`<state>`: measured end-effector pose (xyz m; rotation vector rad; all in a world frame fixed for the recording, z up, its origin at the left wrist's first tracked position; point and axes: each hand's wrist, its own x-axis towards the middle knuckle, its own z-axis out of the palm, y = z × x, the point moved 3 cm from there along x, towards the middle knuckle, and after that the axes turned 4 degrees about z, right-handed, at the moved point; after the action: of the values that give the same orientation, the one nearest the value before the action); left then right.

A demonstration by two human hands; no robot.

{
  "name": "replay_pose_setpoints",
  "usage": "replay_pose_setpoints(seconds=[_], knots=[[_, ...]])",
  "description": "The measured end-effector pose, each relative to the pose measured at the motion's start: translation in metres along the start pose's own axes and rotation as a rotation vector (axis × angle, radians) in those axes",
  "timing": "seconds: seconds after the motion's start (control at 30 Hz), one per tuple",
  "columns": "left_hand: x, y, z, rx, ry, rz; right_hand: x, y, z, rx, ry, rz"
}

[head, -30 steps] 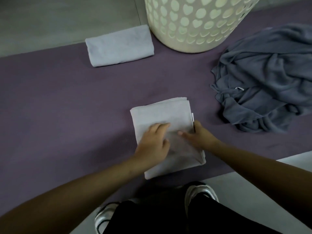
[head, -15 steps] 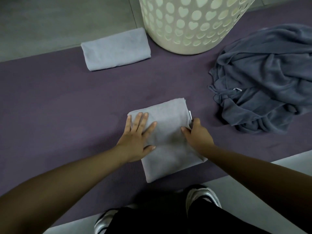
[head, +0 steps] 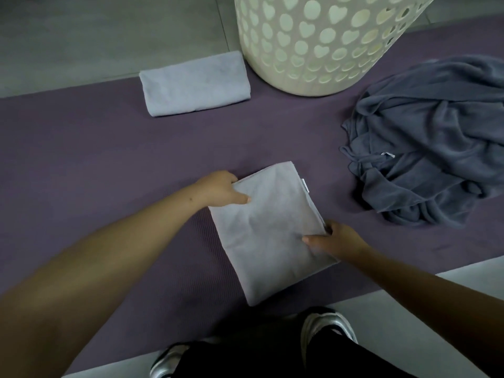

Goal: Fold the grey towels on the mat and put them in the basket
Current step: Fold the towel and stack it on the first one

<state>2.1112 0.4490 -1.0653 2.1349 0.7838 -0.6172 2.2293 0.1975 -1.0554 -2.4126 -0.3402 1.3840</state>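
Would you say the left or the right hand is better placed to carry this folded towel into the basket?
Probably the right hand: it grips the folded towel at its right edge, the side nearer the basket. The left hand holds the far-left corner.

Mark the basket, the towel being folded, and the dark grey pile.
basket [head: 321, 50], head view, its perforated side wall.
towel being folded [head: 270, 233], head view, middle of its top layer.
dark grey pile [head: 431, 143], head view, centre of the crumpled cloth.
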Motion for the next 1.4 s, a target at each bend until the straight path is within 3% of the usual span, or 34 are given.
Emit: replay_pose_setpoints(seconds=[0.2, 0.27, 0.4, 0.47, 0.53, 0.57, 0.63, 0.67, 0.83, 1.0, 1.1, 1.2, 1.27, 1.4], knots=[[-0.064, -0.036, -0.004, -0.385, 0.287, -0.181, 0.029, -0.072, -0.047, 0.247, 0.197, -0.244], [-0.085, -0.046, 0.013, -0.514, 0.309, -0.24, 0.045, -0.101, -0.051, 0.304, 0.246, -0.349], [-0.099, -0.058, 0.049, -0.537, 0.302, -0.35, 0.069, -0.136, -0.029, 0.058, 0.318, -0.467], [-0.103, -0.059, 0.051, -0.439, 0.462, -0.405, 0.069, -0.134, -0.014, -0.199, 0.405, -0.451], [-0.1, -0.053, 0.041, -0.135, 0.719, -0.209, 0.056, -0.127, 0.005, -0.473, 0.537, -0.57], [-0.093, -0.046, 0.039, 0.052, 0.752, -0.033, 0.048, -0.123, 0.019, -0.562, 0.558, -0.711], [-0.071, -0.031, 0.05, 0.345, 0.653, 0.263, 0.041, -0.11, 0.05, -0.717, 0.483, -0.931], [-0.06, -0.026, 0.06, 0.428, 0.585, 0.322, 0.045, -0.099, 0.062, -0.793, 0.441, -0.951], [-0.038, -0.042, 0.087, 0.558, 0.455, 0.177, 0.066, -0.066, 0.062, -0.878, 0.408, -0.791], [-0.051, -0.065, 0.082, 0.343, 0.537, -0.113, 0.071, -0.059, 0.048, -0.727, 0.559, -0.504], [-0.047, -0.05, 0.077, 0.378, 0.631, -0.066, 0.07, -0.079, 0.053, -0.734, 0.663, -0.686], [-0.033, -0.041, 0.072, 0.486, 0.621, 0.155, 0.083, -0.098, 0.056, -0.82, 0.532, -0.914], [-0.026, -0.05, 0.069, 0.41, 0.578, 0.042, 0.094, -0.099, 0.05, -0.806, 0.443, -0.812], [-0.027, -0.051, 0.06, 0.173, 0.569, -0.167, 0.098, -0.096, 0.048, -0.696, 0.47, -0.66]])
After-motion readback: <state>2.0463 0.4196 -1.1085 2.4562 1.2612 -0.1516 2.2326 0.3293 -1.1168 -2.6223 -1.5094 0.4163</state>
